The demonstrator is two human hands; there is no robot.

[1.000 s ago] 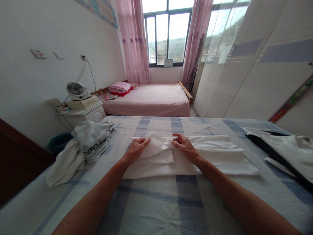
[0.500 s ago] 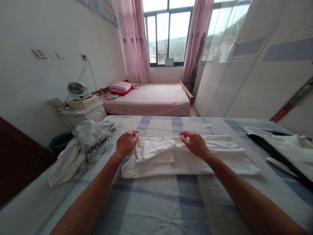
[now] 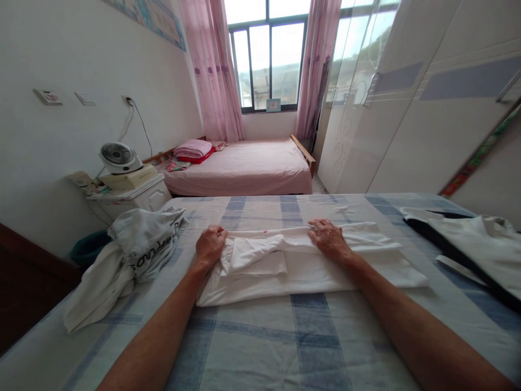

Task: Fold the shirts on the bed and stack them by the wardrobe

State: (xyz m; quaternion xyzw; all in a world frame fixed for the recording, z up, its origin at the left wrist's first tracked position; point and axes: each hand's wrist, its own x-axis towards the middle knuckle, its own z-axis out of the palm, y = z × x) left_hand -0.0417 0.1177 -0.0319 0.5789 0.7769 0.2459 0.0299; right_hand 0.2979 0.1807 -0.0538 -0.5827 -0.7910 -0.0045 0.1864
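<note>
A white garment (image 3: 252, 288) lies folded into a long strip across the bed in front of me, with a smaller folded part on top at its left end. I cannot tell its exact kind. My left hand (image 3: 210, 244) is closed on the far left corner of this garment, fingers curled round the cloth. On the garment's far edge, right of the middle, my right hand (image 3: 329, 238) rests with its fingers stretched out over the cloth. A small red mark shows on the far edge between the hands.
The bed has a blue-and-white checked sheet (image 3: 252, 347). A crumpled white garment with black lettering (image 3: 146, 241) lies left; white and black clothes (image 3: 472, 244) lie right. Beyond are a pink bed (image 3: 252, 163), a fan (image 3: 120, 157) on a cabinet and a wardrobe (image 3: 391, 125).
My right hand has gone from pinching the far edge to lying flatter on the cloth. My left hand keeps its corner, now lower. The view has shifted slightly right.
</note>
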